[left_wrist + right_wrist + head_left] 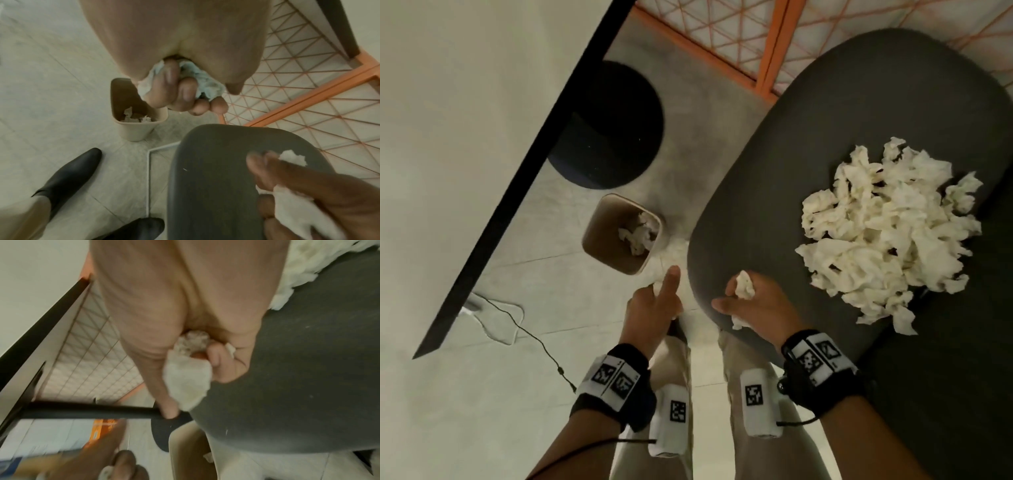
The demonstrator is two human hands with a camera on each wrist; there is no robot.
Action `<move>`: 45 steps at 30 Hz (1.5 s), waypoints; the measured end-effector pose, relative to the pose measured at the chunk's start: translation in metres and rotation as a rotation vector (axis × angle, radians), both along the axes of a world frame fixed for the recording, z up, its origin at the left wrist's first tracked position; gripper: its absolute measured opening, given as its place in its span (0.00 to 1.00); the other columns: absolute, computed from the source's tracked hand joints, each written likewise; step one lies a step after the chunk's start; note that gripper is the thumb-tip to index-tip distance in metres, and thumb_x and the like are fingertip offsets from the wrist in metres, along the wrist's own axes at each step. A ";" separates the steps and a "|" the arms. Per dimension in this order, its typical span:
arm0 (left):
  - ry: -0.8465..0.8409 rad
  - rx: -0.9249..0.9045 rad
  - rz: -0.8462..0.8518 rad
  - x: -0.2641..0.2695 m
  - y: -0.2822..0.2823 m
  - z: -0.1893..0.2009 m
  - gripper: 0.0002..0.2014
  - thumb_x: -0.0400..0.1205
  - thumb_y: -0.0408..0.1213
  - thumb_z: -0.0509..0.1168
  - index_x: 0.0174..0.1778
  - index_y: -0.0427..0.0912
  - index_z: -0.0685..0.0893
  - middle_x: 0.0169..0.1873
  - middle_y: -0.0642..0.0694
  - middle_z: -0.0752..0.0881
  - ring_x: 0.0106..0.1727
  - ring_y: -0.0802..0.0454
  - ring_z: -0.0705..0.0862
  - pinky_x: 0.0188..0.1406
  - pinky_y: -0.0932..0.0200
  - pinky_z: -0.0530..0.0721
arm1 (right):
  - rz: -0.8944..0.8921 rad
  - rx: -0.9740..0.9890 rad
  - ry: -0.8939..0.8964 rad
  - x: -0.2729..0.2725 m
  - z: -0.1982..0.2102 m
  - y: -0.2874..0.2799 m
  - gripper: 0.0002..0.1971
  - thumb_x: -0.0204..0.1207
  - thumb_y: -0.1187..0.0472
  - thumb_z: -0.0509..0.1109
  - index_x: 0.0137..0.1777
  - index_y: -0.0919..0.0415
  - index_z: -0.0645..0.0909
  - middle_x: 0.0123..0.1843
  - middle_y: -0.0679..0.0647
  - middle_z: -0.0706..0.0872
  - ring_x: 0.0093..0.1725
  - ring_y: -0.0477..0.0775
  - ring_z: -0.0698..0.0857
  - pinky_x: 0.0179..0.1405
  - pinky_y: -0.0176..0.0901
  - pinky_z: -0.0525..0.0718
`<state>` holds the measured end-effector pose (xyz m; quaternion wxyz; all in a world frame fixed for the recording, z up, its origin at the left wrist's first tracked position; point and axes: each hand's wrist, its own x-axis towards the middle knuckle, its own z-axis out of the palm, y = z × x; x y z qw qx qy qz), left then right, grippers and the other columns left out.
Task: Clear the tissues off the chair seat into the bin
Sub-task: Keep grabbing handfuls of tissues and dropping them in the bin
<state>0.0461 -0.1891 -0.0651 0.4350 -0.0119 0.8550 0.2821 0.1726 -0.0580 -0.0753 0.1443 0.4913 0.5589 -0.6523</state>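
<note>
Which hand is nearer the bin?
Left. The left hand, gripping a tissue, is just short of the bin; the right hand holds a tissue over the chair seat.

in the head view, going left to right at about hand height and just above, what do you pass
small beige bin with tissues inside → left hand gripping a crumpled white tissue → right hand gripping another crumpled white tissue → big pile of crumpled white tissues on the dark grey chair seat

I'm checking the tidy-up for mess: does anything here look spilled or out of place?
Yes. A big heap of crumpled tissues lies on the dark chair seat, where it doesn't belong. Only a few tissues are in the bin. Each hand, left hand and right hand, holds a wad. A white patch beside the bin is too blurred to identify.
</note>
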 end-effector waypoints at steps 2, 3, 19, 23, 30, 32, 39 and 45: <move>-0.028 -0.041 0.024 -0.009 -0.014 -0.010 0.29 0.86 0.59 0.55 0.25 0.42 0.80 0.22 0.48 0.81 0.28 0.50 0.78 0.35 0.57 0.74 | 0.153 0.010 0.003 -0.014 -0.008 -0.015 0.11 0.70 0.70 0.72 0.36 0.54 0.76 0.30 0.46 0.78 0.33 0.46 0.78 0.33 0.37 0.77; -0.042 -0.050 0.034 -0.014 -0.023 -0.019 0.28 0.86 0.57 0.54 0.26 0.42 0.80 0.23 0.48 0.81 0.27 0.50 0.78 0.32 0.57 0.74 | 0.218 0.029 0.006 -0.021 -0.013 -0.024 0.11 0.71 0.70 0.69 0.36 0.54 0.75 0.32 0.48 0.77 0.34 0.49 0.78 0.36 0.42 0.78; -0.028 -0.135 -0.071 -0.113 -0.103 -0.146 0.33 0.88 0.60 0.44 0.42 0.39 0.88 0.37 0.50 0.86 0.46 0.46 0.82 0.53 0.51 0.72 | 0.499 -0.009 -0.075 -0.162 -0.115 -0.118 0.24 0.80 0.37 0.60 0.50 0.59 0.83 0.50 0.55 0.88 0.50 0.56 0.85 0.49 0.47 0.79; -0.012 -0.101 -0.110 -0.138 -0.102 -0.192 0.16 0.87 0.43 0.53 0.56 0.40 0.83 0.52 0.39 0.86 0.57 0.37 0.84 0.57 0.47 0.81 | 0.285 -0.161 -0.111 -0.190 -0.150 -0.113 0.27 0.88 0.47 0.48 0.65 0.65 0.81 0.66 0.66 0.83 0.66 0.67 0.80 0.65 0.55 0.76; 0.096 -0.144 -0.101 -0.169 -0.089 -0.240 0.10 0.81 0.42 0.64 0.58 0.49 0.83 0.55 0.41 0.86 0.53 0.37 0.86 0.55 0.40 0.86 | 0.193 -0.107 -0.057 -0.230 -0.227 -0.116 0.15 0.82 0.59 0.57 0.60 0.61 0.83 0.64 0.64 0.82 0.63 0.61 0.81 0.68 0.54 0.79; 0.117 -0.129 -0.120 -0.175 -0.085 -0.251 0.16 0.78 0.39 0.69 0.62 0.49 0.82 0.58 0.41 0.85 0.56 0.39 0.85 0.57 0.41 0.85 | 0.249 -0.078 -0.026 -0.239 -0.237 -0.114 0.18 0.81 0.55 0.57 0.67 0.56 0.80 0.70 0.58 0.76 0.70 0.60 0.77 0.75 0.56 0.73; 0.186 -0.138 -0.205 -0.191 -0.080 -0.267 0.35 0.72 0.38 0.76 0.75 0.53 0.72 0.73 0.42 0.70 0.73 0.42 0.72 0.72 0.46 0.75 | 0.259 -0.031 0.000 -0.247 -0.258 -0.099 0.33 0.82 0.60 0.58 0.85 0.45 0.51 0.88 0.55 0.48 0.86 0.60 0.49 0.83 0.63 0.56; 0.201 -0.076 -0.162 -0.196 -0.081 -0.252 0.39 0.70 0.37 0.77 0.76 0.59 0.69 0.74 0.48 0.66 0.73 0.43 0.72 0.71 0.42 0.77 | 0.155 -0.041 0.039 -0.228 -0.234 -0.088 0.31 0.83 0.67 0.55 0.85 0.49 0.55 0.85 0.57 0.60 0.78 0.59 0.70 0.73 0.50 0.73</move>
